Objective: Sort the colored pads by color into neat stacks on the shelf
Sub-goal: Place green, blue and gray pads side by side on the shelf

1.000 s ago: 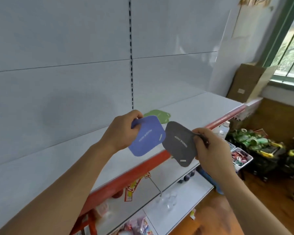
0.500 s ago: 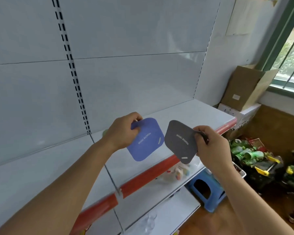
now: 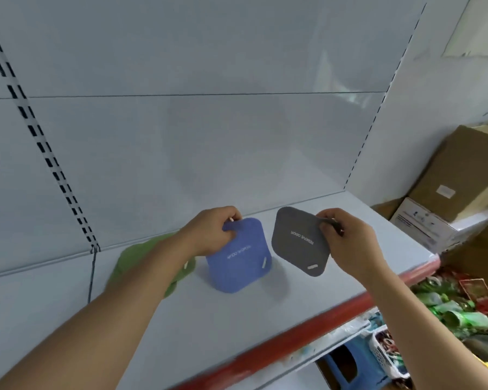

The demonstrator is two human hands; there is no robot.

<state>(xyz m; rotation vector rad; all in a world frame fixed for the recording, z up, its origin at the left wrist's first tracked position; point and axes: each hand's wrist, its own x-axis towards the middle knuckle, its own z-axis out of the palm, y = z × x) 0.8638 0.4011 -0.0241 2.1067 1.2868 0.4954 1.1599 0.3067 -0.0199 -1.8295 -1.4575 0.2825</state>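
green pad (image 3: 130, 263) flat on shelf (image 3: 307, 299) near back edge, part-hidden by left arm | left hand (image 3: 212, 232) fingers pinching blue pad (image 3: 240, 257) by top corner, mid-shelf | right hand (image 3: 350, 243) pinching grey pad (image 3: 299, 240) by its right corner, above shelf

Bare shelf (image 3: 350, 266) lies open below and right of my right hand (image 3: 350, 243). Green pads (image 3: 130, 263) crowd the space under my left forearm.
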